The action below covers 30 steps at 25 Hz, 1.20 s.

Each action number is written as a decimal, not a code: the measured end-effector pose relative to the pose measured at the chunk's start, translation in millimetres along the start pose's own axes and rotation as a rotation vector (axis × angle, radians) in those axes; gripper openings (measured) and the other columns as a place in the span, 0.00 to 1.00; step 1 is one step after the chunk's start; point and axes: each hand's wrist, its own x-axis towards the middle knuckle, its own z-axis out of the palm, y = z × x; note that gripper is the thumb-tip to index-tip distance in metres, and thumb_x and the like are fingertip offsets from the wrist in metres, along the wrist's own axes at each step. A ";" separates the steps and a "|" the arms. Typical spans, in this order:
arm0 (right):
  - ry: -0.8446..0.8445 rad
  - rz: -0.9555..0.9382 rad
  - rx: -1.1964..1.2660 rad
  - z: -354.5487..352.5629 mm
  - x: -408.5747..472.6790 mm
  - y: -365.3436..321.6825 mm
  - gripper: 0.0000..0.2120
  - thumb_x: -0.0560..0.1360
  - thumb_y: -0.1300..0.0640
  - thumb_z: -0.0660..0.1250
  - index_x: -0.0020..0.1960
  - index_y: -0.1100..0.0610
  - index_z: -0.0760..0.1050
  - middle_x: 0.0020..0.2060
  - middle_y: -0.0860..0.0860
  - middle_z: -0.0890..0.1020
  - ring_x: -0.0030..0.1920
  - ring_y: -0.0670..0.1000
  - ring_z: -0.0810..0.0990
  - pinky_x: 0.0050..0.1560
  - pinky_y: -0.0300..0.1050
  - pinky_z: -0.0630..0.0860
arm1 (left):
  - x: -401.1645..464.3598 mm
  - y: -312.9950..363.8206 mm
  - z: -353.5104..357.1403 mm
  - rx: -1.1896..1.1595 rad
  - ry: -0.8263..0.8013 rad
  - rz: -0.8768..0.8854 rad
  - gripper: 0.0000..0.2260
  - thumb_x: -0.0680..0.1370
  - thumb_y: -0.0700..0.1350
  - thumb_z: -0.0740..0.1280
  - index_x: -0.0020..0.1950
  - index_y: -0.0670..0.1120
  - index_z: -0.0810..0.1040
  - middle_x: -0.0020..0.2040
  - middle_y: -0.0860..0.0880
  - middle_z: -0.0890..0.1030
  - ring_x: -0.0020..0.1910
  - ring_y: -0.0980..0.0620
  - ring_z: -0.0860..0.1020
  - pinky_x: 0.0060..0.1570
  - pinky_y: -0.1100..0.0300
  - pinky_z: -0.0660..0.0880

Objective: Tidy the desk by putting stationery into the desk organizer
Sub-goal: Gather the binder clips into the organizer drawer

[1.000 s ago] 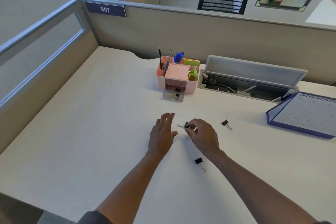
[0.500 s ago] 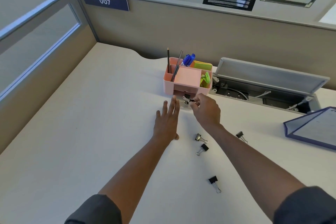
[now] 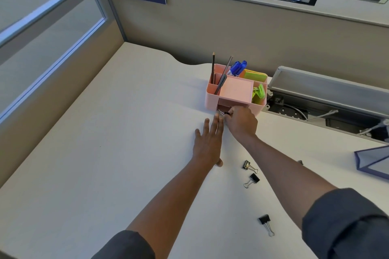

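Observation:
A pink desk organizer (image 3: pixel 211 99) stands at the back of the desk with pencils (image 3: pixel 213 68), blue pens (image 3: pixel 237 67) and green items in it. Its small clear drawer at the front is mostly hidden by my right hand (image 3: pixel 242 123). That hand pinches a black binder clip (image 3: pixel 223 112) right at the drawer. My left hand (image 3: pixel 208 143) lies flat on the desk beside it, fingers straight. Three black binder clips lie loose on the desk: one (image 3: pixel 248 166), another (image 3: pixel 252 180), and one nearer me (image 3: pixel 265 223).
An open cable tray with a raised grey lid (image 3: pixel 328 88) sits right of the organizer. A blue-edged calendar (image 3: pixel 374 164) lies at the right edge. Cubicle partitions wall the desk at the back and left. A fourth clip's tip (image 3: pixel 300 162) peeks past my right forearm.
My right hand carried the binder clip from mid-desk up to the organizer's drawer. My left hand slid forward alongside it. The camera moved closer to the organizer.

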 end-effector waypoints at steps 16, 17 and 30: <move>0.232 -0.158 0.160 -51.8 -61.6 98.9 0.04 0.79 0.58 0.64 0.50 0.54 0.78 0.47 0.47 0.81 0.44 0.50 0.79 0.40 0.42 0.73 | -38.5 19.0 12.7 -0.062 0.138 0.007 0.50 0.73 0.46 0.75 0.78 0.46 0.38 0.79 0.45 0.38 0.78 0.41 0.46 0.72 0.44 0.61; 0.223 -0.141 0.160 -53.8 -70.1 110.2 0.05 0.79 0.59 0.64 0.50 0.53 0.78 0.47 0.47 0.81 0.45 0.50 0.79 0.40 0.43 0.74 | -43.9 22.9 15.8 -0.074 0.151 0.009 0.48 0.74 0.45 0.74 0.78 0.46 0.39 0.79 0.45 0.40 0.78 0.42 0.47 0.72 0.46 0.62; 0.021 -0.061 0.106 -70.7 -194.5 219.4 0.08 0.78 0.57 0.62 0.51 0.48 0.77 0.48 0.41 0.80 0.48 0.46 0.79 0.43 0.39 0.66 | -98.3 136.7 26.8 -0.249 0.342 0.135 0.23 0.78 0.44 0.66 0.72 0.47 0.65 0.68 0.50 0.73 0.63 0.49 0.74 0.59 0.55 0.70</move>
